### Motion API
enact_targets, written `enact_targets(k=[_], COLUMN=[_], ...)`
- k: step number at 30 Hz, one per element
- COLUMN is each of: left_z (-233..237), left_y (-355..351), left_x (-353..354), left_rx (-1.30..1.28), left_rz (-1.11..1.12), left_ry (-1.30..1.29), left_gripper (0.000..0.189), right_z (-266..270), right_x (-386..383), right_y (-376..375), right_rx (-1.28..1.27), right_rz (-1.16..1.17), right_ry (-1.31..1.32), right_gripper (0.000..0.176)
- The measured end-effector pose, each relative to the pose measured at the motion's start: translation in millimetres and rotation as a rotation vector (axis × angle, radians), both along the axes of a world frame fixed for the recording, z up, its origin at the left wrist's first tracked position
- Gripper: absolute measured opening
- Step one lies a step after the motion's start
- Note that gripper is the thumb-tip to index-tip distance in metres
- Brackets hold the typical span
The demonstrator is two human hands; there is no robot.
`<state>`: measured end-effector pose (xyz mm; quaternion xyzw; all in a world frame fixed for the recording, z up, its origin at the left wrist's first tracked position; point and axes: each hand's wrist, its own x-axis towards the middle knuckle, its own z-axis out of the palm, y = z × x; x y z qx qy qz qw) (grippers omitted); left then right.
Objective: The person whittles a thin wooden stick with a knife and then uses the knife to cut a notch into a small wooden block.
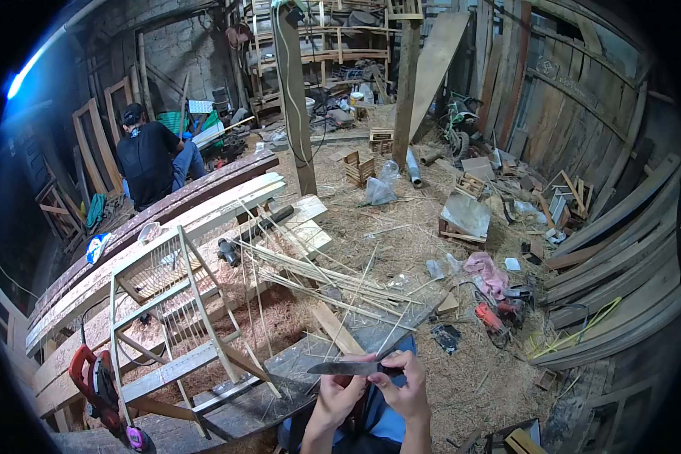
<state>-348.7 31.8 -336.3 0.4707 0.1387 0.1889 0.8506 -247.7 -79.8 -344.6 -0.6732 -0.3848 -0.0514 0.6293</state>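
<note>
My right hand [405, 387] is wrapped round the dark handle of a knife [346, 368], its blade pointing left across the front of my left hand. Close beside it, my left hand [338, 395] is closed just under the blade. A thin wooden stick [393, 331] slants up and away from between my hands, seemingly pinched by the left fingers; its lower end is hidden. Beyond them, a pile of thin wooden sticks [333, 284] lies across the planks. To the left stands a wooden frame [198, 306] strung with thin upright rods.
A red power tool [94, 386] and pink tape measure [136, 437] are at the left. Another person [155, 163] sits beyond the long planks [98, 284]. Wooden posts [291, 98] rise ahead. A red tool [492, 316] lies on the shavings-covered floor, right.
</note>
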Motion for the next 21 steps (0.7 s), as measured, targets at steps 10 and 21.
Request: enact_targets(k=[10,21], left_z=[17,31], left_y=[-5,2], left_x=[-4,-2], left_rx=[0.04,0.175], left_rz=[0.033,0.037], left_ry=[0.097,0.134], left_gripper=[0.027,0.028], right_z=[-6,-40], right_x=[18,61], right_y=[-9,-79], right_rx=[0.026,0.164], right_rz=[-0.042,-0.534], right_ry=[-0.099,0.303], right_gripper=[0.038,0.041])
